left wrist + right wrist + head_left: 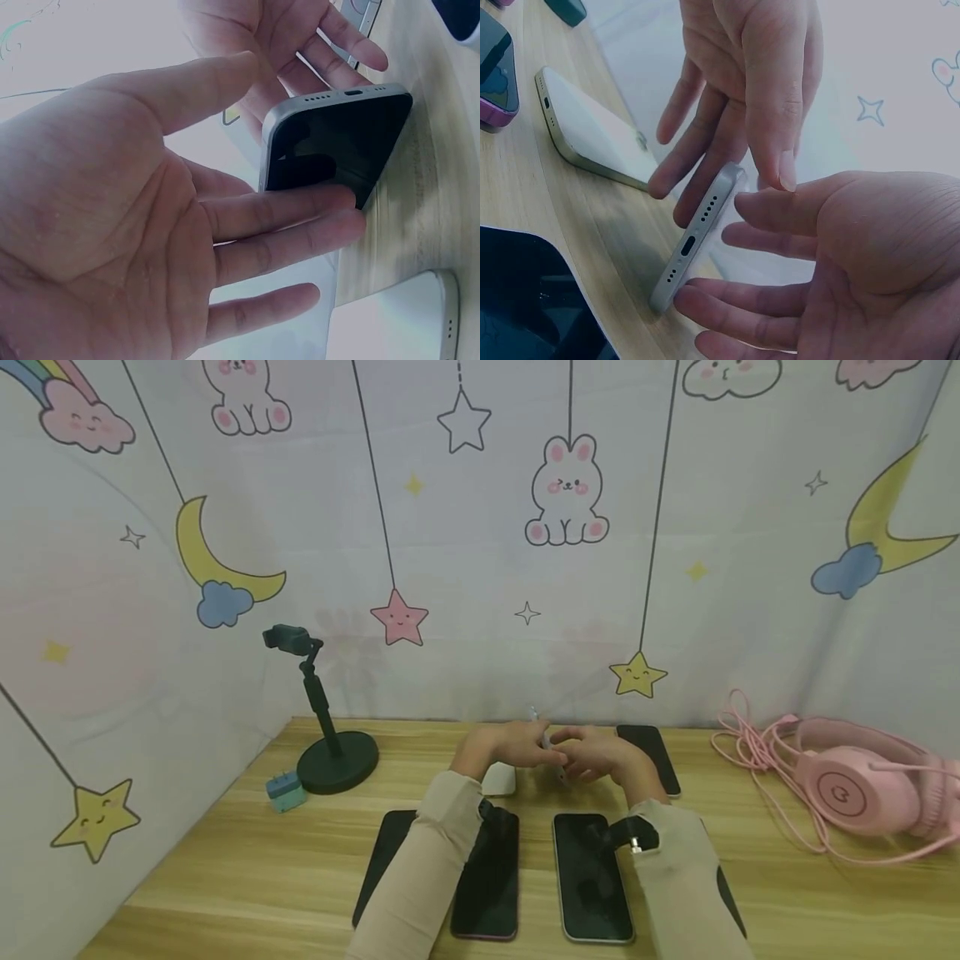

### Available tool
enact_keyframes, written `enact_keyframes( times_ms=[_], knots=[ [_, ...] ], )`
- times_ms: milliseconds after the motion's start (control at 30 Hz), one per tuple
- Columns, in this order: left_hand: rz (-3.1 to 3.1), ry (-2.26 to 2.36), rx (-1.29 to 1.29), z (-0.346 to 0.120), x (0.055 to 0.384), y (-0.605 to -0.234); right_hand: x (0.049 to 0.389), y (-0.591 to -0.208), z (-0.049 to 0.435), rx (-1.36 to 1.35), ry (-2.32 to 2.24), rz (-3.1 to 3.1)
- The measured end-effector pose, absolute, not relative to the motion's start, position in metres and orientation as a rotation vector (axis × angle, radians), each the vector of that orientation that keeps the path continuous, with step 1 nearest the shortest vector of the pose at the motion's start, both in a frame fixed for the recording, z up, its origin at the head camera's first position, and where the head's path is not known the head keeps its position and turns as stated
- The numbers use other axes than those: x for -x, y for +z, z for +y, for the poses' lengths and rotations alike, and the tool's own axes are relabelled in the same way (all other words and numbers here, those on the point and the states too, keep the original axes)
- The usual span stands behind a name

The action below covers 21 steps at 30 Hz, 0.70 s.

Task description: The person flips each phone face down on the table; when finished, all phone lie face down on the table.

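Observation:
A silver-edged smartphone stands tilted on its long side between my two hands, its charging-port end facing me. My left hand lays straight fingers across its dark screen, with the thumb raised apart in the left wrist view. From the other side, my right hand touches the phone with outstretched fingers at the lower edge, its thumb close to the upper edge. Below my left hand, a pale-backed phone lies face down on the wooden table. The far end of the tilted phone is hidden by fingers.
Several dark-screened phones lie on the table, including a purple-edged one and a silver-edged one under my forearms. Another phone lies behind my right hand. A black stand and blue charger are left; pink headphones with cable right.

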<state>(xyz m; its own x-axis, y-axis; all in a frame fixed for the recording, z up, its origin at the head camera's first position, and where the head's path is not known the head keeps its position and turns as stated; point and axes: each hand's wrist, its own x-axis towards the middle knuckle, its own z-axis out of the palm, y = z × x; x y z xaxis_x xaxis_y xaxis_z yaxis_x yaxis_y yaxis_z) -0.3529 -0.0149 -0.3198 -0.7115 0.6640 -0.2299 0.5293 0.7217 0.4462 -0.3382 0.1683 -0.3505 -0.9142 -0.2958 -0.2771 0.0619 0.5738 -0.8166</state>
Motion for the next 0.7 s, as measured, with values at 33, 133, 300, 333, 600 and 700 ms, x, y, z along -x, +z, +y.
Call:
enact_keyframes(
  times_ms=[33,133,300,333,600,700],
  knots=[
    [2.551,0.501,-0.916,-0.0150,0.3527,-0.3197,0.3381,-0.3507,0.1682,0.187,-1.281,2.423],
    [2.566,0.503,-0.890,-0.0159,0.3517,-0.3187,0.3375,-0.3510,0.1680,0.185,-1.284,2.423],
    [2.581,0.486,-0.846,-0.0177,0.3505,-0.3180,0.3363,-0.3504,0.1683,0.190,-1.277,2.424],
    [2.578,0.486,-0.844,-0.0180,0.3504,-0.3179,0.3365,-0.3500,0.1687,0.197,-1.268,2.427],
    [2.568,0.505,-0.831,-0.0186,0.3503,-0.3180,0.3389,-0.3496,0.1708,0.224,-1.243,2.433],
    [2.578,0.501,-0.829,-0.0184,0.3501,-0.3174,0.3375,-0.3497,0.1695,0.217,-1.261,2.433]
  ],
)
